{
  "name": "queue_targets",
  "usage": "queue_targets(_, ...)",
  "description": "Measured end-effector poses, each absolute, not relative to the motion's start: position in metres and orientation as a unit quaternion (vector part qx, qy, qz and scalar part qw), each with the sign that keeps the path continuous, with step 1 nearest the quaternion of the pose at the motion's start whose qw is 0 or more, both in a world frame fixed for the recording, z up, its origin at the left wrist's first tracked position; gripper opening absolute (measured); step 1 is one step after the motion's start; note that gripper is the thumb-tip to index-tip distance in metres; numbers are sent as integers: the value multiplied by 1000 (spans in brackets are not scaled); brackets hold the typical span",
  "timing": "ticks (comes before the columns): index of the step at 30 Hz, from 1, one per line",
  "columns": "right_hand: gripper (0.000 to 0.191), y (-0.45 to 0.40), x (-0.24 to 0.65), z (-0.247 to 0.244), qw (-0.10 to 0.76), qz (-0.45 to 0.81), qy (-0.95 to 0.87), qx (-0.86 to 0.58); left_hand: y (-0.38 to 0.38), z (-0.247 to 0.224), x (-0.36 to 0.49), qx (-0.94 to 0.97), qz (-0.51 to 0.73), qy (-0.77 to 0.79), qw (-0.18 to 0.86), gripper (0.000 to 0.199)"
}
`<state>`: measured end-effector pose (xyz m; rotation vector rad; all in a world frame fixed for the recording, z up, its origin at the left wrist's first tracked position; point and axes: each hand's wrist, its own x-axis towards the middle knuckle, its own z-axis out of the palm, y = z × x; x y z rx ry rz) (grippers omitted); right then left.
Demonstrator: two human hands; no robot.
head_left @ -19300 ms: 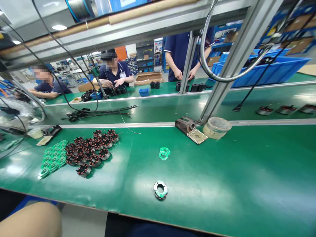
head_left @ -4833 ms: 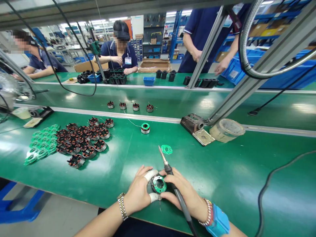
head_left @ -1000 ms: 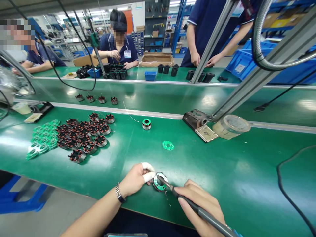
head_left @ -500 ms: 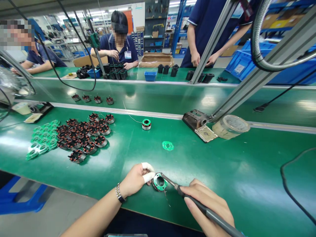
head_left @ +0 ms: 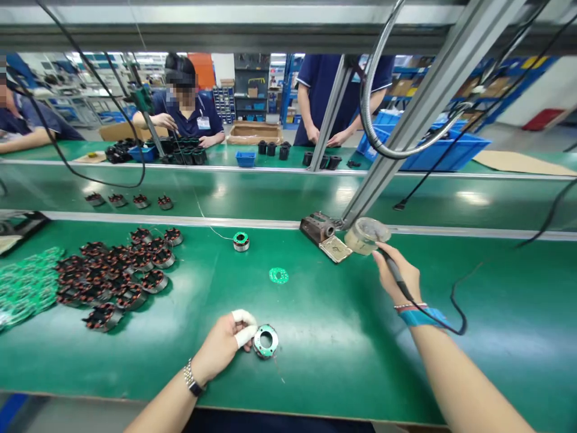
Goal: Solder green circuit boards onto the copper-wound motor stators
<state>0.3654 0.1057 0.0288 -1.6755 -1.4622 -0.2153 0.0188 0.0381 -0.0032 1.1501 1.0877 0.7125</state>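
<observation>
My left hand (head_left: 229,340), with white covers on thumb and forefinger, pinches the edge of a motor stator (head_left: 265,341) topped by a green ring-shaped circuit board. A thin wire trails from its lower side. At the right, my right hand (head_left: 399,273) is wrapped round a soldering iron (head_left: 393,270), whose tip reaches into a translucent round tub (head_left: 366,234); the tip itself is hidden. Just left of the tub is a soldering iron stand (head_left: 318,227) with a tray (head_left: 336,248) in front. A loose green ring board (head_left: 278,275) lies mid-bench, beyond the held stator.
Another stator with a board (head_left: 241,242) stands farther back, a thin wire reaching it. Many bare stators (head_left: 117,270) and a pile of green boards (head_left: 29,285) lie left. A metal post (head_left: 406,120) slants behind the tub. Co-workers sit and stand across the line.
My right hand has carried the soldering iron from the stator's board away to the tub at the back right. My left hand still holds the stator. The view has shifted rightward.
</observation>
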Motion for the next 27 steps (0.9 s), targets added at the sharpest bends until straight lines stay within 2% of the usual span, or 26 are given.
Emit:
queue_targets(4,24,90,324,29,422,7,-656,-625,34,-2,10,521,342,501,601,27)
queue_targets(8,10,56,264,31,405,127,-788,-445,17,7,0,662,327,499,454,16)
queue_targets(12,16,35,226,25,391,240,-815,-353,-4,8,9,800,262,437,316,17)
queue_targets(16,19,29,211,19,383,303,-812,-320,-13,0,25,838,227,450,211,18)
queue_targets(19,20,28,209,19,359,311,-825,-306,-13,-2,25,819,246,456,247,17)
queue_targets(23,23,22,206,19,367,284,-831,-307,-8,3,15,688,319,480,441,11)
queue_targets(27,24,10,198,17,406,234,-815,-342,3,7,13,454,376,536,604,20)
